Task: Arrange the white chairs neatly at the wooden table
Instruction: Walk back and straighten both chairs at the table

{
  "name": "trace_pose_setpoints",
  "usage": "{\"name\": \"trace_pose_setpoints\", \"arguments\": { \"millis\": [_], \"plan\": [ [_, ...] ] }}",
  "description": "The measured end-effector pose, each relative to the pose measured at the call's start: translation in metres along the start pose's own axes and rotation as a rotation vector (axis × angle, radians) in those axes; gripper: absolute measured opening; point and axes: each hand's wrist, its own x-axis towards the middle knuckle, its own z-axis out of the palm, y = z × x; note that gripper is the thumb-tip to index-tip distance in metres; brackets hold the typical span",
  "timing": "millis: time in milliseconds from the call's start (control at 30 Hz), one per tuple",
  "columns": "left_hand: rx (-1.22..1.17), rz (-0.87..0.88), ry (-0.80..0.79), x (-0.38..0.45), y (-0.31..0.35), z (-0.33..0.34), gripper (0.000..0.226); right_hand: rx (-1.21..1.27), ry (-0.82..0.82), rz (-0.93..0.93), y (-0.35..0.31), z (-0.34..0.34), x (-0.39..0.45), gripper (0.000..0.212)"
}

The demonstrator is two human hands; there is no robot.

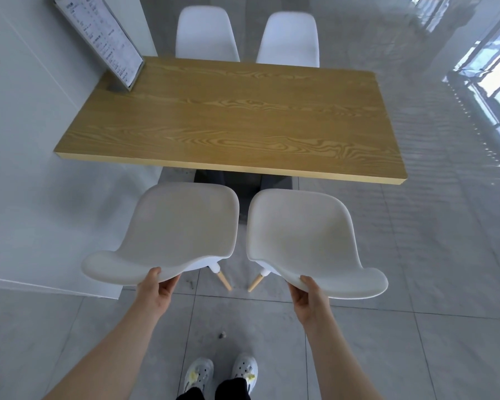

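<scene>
Wall: pale grey panel along the left side, with the counter's left end against it.
Menu stand: a framed printed sheet standing tilted at the far-left corner of the counter; the print is too small to read.
Counter: a wooden top with bold grain, otherwise bare, on a dark base that shows under its near edge.
Far chairs: two white backs side by side beyond the far edge, the far-left chair and the far-right chair, both pushed in against the counter.
Near-left chair: white shell on the near side, its seat front just short of the counter edge, one wooden leg showing beneath.
Left hand: grip closed on the top edge of the near-left chair's backrest, thumb on top, fingers curled under.
Gap: the two near chairs stand just beside each other, not touching.
Near-right chair: white shell angled slightly outward, seat front near the counter edge.
Right hand: grip closed on the near-right chair's backrest edge, thumb over the rim.
Floor: glossy grey tiles; window light reflects at right.
Shoes: light pair at the bottom centre.
</scene>
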Motion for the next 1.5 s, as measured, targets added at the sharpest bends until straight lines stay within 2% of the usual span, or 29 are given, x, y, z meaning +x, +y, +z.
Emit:
{"name": "trace_pose_setpoints", "arguments": {
  "millis": [100, 233, 533, 733, 867, 1000, 1167, 1267, 1367, 1500],
  "plan": [
    [-0.001, -0.008, -0.008, 0.002, 0.000, -0.001, 0.042, -0.012, 0.002, -0.006, 0.001, -0.001, 0.000, 0.045],
    [-0.004, -0.016, -0.018, 0.001, 0.001, 0.002, 0.019, -0.026, 0.013, -0.031, 0.001, -0.002, 0.003, 0.039],
    [0.087, -0.095, -0.051, -0.014, 0.006, 0.003, 0.007, -0.055, 0.030, -0.043, 0.006, 0.000, 0.001, 0.033],
    [0.166, -0.161, -0.081, -0.013, 0.009, -0.002, 0.014, -0.067, 0.050, -0.011, 0.010, 0.001, -0.001, 0.022],
    [0.241, -0.185, -0.114, -0.012, 0.013, -0.007, 0.018, -0.079, 0.041, -0.025, 0.014, 0.003, -0.008, 0.008],
    [0.345, -0.232, -0.157, -0.017, 0.015, -0.010, 0.029, -0.154, 0.048, -0.021, 0.022, 0.009, -0.016, 0.011],
    [0.619, -0.255, -0.251, -0.055, 0.013, 0.010, 0.028, -0.288, 0.003, 0.043, 0.035, 0.038, -0.040, 0.017],
    [0.811, -0.090, -0.371, -0.080, 0.034, 0.040, 0.021, -0.411, -0.069, 0.031, 0.033, 0.057, -0.057, 0.018],
    [0.926, 0.126, -0.478, -0.108, 0.068, 0.068, 0.018, -0.529, -0.152, -0.079, 0.017, 0.084, -0.087, 0.025],
    [1.115, 0.533, -0.596, -0.140, 0.105, 0.089, 0.021, -0.577, -0.370, -0.309, -0.014, 0.134, -0.146, 0.030]
  ]
}}
